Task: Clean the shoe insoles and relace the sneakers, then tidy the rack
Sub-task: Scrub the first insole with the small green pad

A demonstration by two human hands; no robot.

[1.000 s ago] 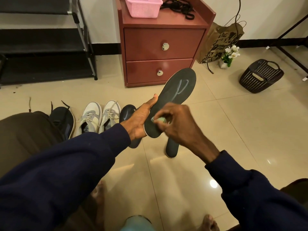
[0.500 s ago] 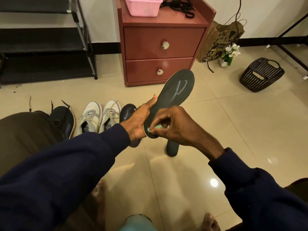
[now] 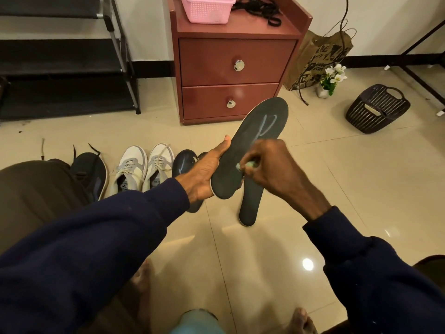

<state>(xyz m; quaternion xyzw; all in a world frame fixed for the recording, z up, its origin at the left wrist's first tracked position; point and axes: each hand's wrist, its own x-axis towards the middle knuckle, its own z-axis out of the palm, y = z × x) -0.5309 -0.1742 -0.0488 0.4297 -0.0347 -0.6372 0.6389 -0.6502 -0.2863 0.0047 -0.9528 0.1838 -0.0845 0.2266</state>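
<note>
My left hand (image 3: 206,171) grips the heel end of a black insole (image 3: 256,138) with a pale scribbled mark, tilted up toward the drawers. My right hand (image 3: 267,165) pinches a small pale green cloth (image 3: 245,165) against the insole's lower middle. A second black insole (image 3: 250,207) lies on the floor below it, and a third dark insole (image 3: 184,162) lies behind my left hand. Two white-grey laced sneakers (image 3: 142,168) stand on the floor at left, beside a dark sneaker (image 3: 90,172) with loose laces.
A black shoe rack (image 3: 65,68) stands at back left. The red-brown two-drawer cabinet (image 3: 236,68) carries a pink basket (image 3: 207,8) and black laces (image 3: 260,9). A paper bag (image 3: 320,59), small flower pot (image 3: 331,80) and dark basket (image 3: 378,108) sit at right.
My right hand with the cloth has slid up the insole from the heel toward its middle. The left hand keeps its grip in the same place.
</note>
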